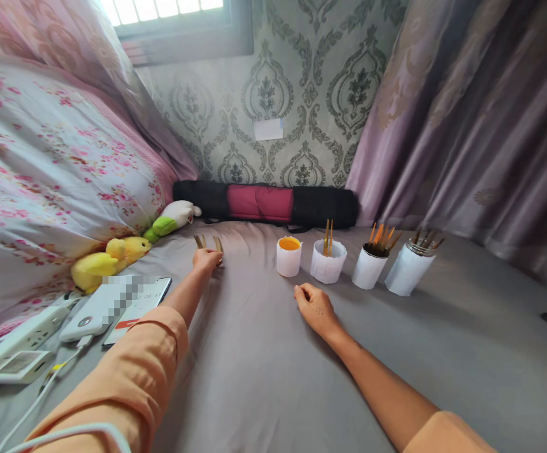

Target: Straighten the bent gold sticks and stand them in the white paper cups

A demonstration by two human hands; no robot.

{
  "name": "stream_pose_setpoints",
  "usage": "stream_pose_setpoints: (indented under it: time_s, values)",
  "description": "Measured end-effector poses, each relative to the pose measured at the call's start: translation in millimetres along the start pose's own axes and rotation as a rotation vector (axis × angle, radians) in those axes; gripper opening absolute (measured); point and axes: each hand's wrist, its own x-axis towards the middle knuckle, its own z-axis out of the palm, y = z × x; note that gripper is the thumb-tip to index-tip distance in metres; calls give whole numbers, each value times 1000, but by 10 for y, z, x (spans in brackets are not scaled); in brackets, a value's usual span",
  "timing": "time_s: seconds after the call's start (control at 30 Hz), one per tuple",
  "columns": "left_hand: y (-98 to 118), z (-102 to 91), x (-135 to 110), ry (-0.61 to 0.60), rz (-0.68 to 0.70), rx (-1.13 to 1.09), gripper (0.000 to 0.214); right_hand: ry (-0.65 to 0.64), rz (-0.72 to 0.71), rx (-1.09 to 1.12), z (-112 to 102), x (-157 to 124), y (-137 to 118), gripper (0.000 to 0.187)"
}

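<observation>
The step in hand appears to be handling the thin brown sticks (218, 243) that show just beyond the left hand (206, 259), out toward the far edge of the bed (254, 365). Its fingers are curled in; whether they are clamped on the sticks or only touching them, I cannot tell. The right hand (318, 308), well apart from the left, is loosely curled, thumb against forefinger, nothing visible in it. The next move seems to call for a sure pinch on the sticks.

Four white-wrapped containers stand in a row, right of centre toward the same edge. The leftmost cup (288, 261) shows an orange inside and no sticks. The wider cup (328, 268) beside it holds two upright sticks. The dark-mouthed can (370, 269) holds several, some orange-toned; the rightmost can (408, 274), metal-rimmed, holds several brown ones.
</observation>
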Motion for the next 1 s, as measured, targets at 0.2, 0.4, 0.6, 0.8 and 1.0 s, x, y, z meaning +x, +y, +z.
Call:
stream_pose_setpoints:
  time_s: [0.2, 0.4, 0.6, 0.8, 1.0]
  values:
    - [112, 16, -69, -44, -252, -479, 8, -2, -3, -4, 19, 11, 26, 33]
    - [195, 36, -181, -101, -387, -779, 7, -3, -5, -5, 17, 12, 30, 34]
    - [251, 76, -294, -143, -456, -947, 6, -1, 5, -17, 3, 3, 10, 33]
    - [311, 104, -424, -195, -472, -1049, 6, -1, -1, -18, 4, 0, 15, 33]
    - [372, 141, -562, -253, -455, -1136, 7, -2, 3, -22, 9, 1, 19, 32]
